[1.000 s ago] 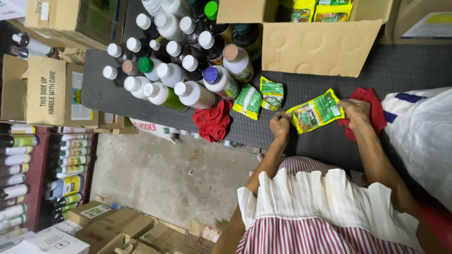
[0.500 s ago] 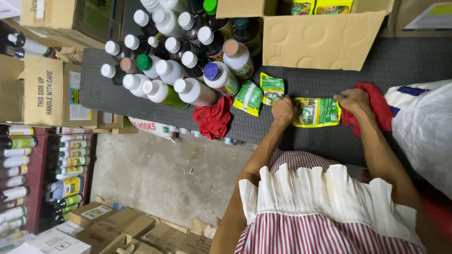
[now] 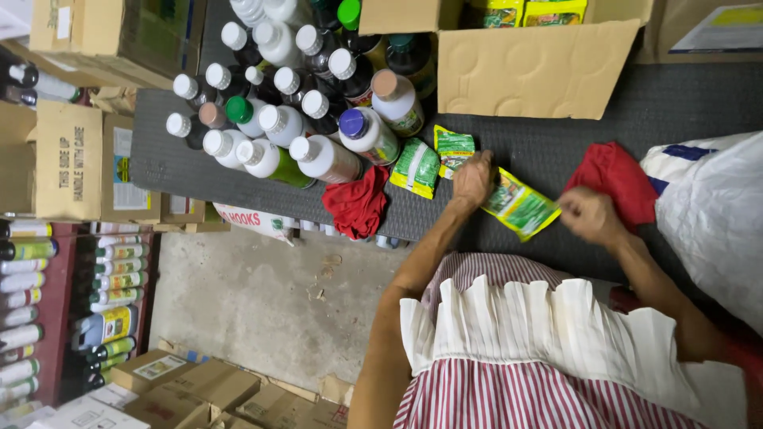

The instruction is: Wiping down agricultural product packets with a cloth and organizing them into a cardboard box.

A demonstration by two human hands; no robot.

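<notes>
Stockroom or shop back room: bottles (image 3: 302,119) crowd the worktop (image 3: 691,103), cartons (image 3: 71,163) stacked, shelves (image 3: 32,318) of bottles.

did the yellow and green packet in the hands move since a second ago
Yes. The yellow-and-green plastic packet has tilted and now lies lower against the open cardboard box flap; the left hand presses its end, the right hand holds the other.

Green-yellow sachet (image 3: 520,208) tilted and shifted right, left hand (image 3: 474,179) pressing its end, right hand (image 3: 588,214) drawn back

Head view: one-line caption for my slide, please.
Both hands, left hand and right hand, hold a green-yellow sachet over the dark table.
</notes>
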